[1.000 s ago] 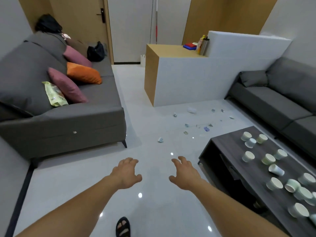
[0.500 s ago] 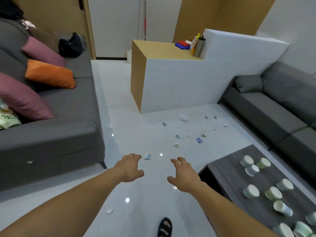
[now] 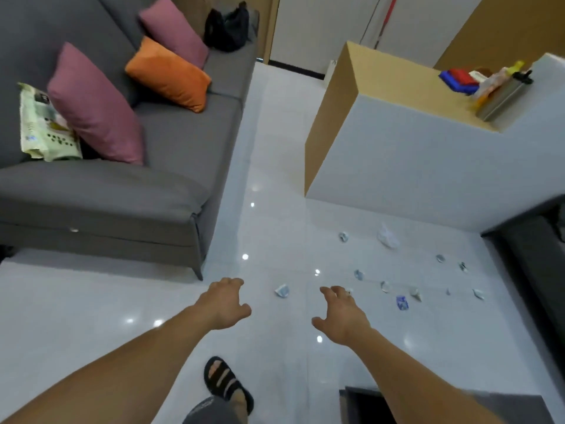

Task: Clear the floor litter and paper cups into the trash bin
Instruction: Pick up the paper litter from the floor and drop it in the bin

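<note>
Both hands are empty here, fingers spread and loosely curled: the left hand and right hand are stretched out in front with nothing in either one. What's changed over the last second is the person has walked forward and the view has swung left, so the litter that sat well ahead is now much closer, and the nearest scrap lies on the floor right between the two hands, just past the fingertips. The coffee table with the paper cups has slid almost out of the shot; only a dark corner shows at the bottom, and no cups are visible now. So I'd say it's still the approach stage, nothing picked up yet, and that close scrap looks like the obvious first grab. The rest of the bits are scattered off to the right, plus a crumpled white wad further back. The floor is glossy white tile with ceiling lights reflecting in it. Grey sofa on the left with pink and orange cushions, white and wood counter ahead. No trash bin anywhere in view.
</note>
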A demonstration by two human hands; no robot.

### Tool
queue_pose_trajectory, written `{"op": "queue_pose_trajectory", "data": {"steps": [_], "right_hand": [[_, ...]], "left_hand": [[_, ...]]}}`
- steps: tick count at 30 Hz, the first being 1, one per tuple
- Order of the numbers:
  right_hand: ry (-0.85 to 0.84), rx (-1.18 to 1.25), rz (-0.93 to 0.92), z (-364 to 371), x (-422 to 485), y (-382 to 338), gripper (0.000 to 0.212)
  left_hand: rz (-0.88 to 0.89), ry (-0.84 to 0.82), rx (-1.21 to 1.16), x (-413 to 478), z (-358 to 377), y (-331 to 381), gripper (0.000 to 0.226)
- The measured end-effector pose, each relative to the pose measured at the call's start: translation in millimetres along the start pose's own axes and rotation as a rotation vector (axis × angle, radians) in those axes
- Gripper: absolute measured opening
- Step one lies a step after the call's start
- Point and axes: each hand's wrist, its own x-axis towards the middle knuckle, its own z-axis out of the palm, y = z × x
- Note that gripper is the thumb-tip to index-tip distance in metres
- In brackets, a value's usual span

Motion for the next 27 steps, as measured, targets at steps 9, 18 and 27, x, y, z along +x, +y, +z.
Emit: {"op": "queue_pose_trajectory", "data": {"steps": [9,18,27], "right_hand": [[-0.109,-0.123,-0.107,5.2,164.6,6.7,0.076],[-0.189,-0.171,-0.374,68.5,340.8,38.9,0.073],[-0.254,-0.335,-0.446,230.1,504.8,123.6,0.081]], "left_hand": [[-0.098,-0.073,-0.149,138.6,26.4,2.8,0.074],[-0.343,0.052,-0.309,282.7,93.8,7.2,0.07],[-0.443,0.007,-0.401,442.1,283.1,-4.7,0.067]]}}
